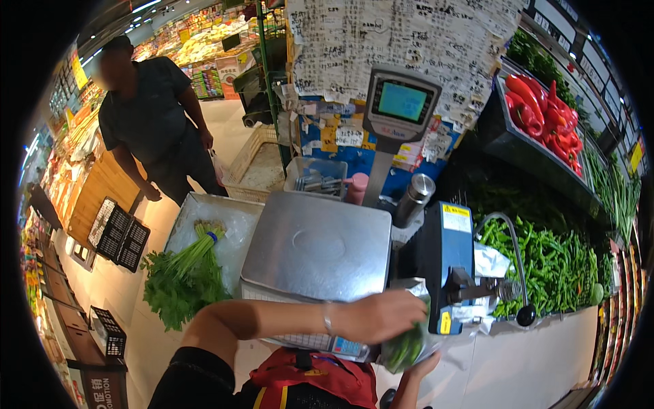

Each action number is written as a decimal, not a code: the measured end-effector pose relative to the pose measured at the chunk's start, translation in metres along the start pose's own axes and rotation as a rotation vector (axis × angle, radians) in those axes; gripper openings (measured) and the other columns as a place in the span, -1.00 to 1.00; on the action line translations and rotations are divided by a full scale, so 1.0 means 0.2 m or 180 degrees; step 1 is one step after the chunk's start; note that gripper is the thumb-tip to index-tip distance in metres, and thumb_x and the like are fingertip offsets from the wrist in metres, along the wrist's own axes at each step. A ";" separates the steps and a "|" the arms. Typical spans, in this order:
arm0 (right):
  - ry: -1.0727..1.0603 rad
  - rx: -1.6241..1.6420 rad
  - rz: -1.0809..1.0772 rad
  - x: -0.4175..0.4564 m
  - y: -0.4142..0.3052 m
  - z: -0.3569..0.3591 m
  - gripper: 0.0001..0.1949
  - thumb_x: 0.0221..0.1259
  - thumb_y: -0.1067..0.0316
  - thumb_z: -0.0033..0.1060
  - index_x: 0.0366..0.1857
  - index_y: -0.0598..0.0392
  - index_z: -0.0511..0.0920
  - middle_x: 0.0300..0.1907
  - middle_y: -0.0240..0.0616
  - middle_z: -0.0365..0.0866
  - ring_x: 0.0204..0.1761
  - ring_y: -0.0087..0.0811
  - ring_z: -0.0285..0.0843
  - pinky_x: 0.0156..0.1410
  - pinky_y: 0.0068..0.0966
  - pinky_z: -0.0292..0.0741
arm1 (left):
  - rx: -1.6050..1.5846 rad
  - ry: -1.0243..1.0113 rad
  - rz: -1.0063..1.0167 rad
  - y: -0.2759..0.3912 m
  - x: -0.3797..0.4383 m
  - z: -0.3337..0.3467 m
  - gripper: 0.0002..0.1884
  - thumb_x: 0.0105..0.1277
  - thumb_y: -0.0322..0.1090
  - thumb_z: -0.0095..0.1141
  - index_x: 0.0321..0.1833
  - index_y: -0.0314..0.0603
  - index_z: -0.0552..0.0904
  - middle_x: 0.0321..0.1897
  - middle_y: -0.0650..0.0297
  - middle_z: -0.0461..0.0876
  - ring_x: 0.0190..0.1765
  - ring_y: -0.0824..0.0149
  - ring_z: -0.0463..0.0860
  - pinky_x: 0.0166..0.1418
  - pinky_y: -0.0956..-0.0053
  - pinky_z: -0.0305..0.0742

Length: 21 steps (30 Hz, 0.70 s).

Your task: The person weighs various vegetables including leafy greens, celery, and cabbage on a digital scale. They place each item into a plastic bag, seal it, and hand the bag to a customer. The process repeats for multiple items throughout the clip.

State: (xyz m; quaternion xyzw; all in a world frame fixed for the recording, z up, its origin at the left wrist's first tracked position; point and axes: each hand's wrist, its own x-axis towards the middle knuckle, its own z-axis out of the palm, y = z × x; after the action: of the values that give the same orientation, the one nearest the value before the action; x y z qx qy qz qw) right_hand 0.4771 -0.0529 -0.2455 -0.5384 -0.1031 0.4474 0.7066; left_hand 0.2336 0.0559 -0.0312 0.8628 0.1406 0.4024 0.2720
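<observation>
A clear plastic bag of green vegetables, perhaps peppers, is between my hands at the lower middle, beside a blue bag-sealing machine. My left hand reaches across the keypad side of the scale, its fingers on the bag's upper part; their exact grip is blurred. From below, my right hand supports the bag, mostly hidden behind it. The weighing scale's bare steel plate lies just beyond my left forearm, with its lit display on a post behind. Left of the plate, a banded bunch of leafy greens rests on a white tray.
A person in dark clothes stands at the left, beyond the counter. A steel flask and a pink bottle stand behind the scale. Green chillies and bagged red peppers fill displays at right. Black crates are at left.
</observation>
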 end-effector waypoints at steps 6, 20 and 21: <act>-0.2183 -0.2930 -0.1916 -0.21 0.28 0.04 -0.62 0.37 0.10 -0.26 -0.26 0.18 0.56 -0.14 -0.04 0.51 0.00 -0.03 0.39 0.27 -0.13 0.24 | 0.0804 0.0796 -0.2671 -0.82 -0.27 -0.72 -0.86 0.23 -0.36 0.09 -0.29 -0.30 0.62 -0.32 0.06 0.65 -0.24 0.17 0.65 -0.15 0.33 0.52; -0.2790 -0.3482 0.0298 -0.21 -0.17 0.34 -0.29 -0.17 0.28 0.25 0.25 0.06 0.35 0.27 0.01 0.30 0.36 -0.07 0.19 0.43 -0.32 0.16 | 0.2840 -0.1193 -0.3597 -2.17 -0.51 -0.96 -0.70 0.25 -0.47 0.01 0.06 -0.21 0.53 -0.07 -0.04 0.59 0.03 0.00 0.59 0.01 0.18 0.58; -0.2899 -0.3529 -0.0165 -0.22 -0.21 0.35 -0.28 -0.18 0.26 0.28 0.25 0.08 0.35 0.28 0.04 0.29 0.37 -0.03 0.17 0.44 -0.28 0.14 | 0.2832 -0.1277 -0.3571 -2.17 -0.48 -0.95 -0.73 0.25 -0.46 0.02 0.02 -0.22 0.54 -0.12 -0.04 0.61 0.00 0.00 0.61 0.00 0.17 0.58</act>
State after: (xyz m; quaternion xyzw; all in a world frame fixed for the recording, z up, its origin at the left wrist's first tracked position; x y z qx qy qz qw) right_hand 0.4304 -0.0402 -0.1665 -0.5754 -0.6125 0.4925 0.2264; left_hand 0.0159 0.4309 -0.2431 0.7469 0.6574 -0.0572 0.0820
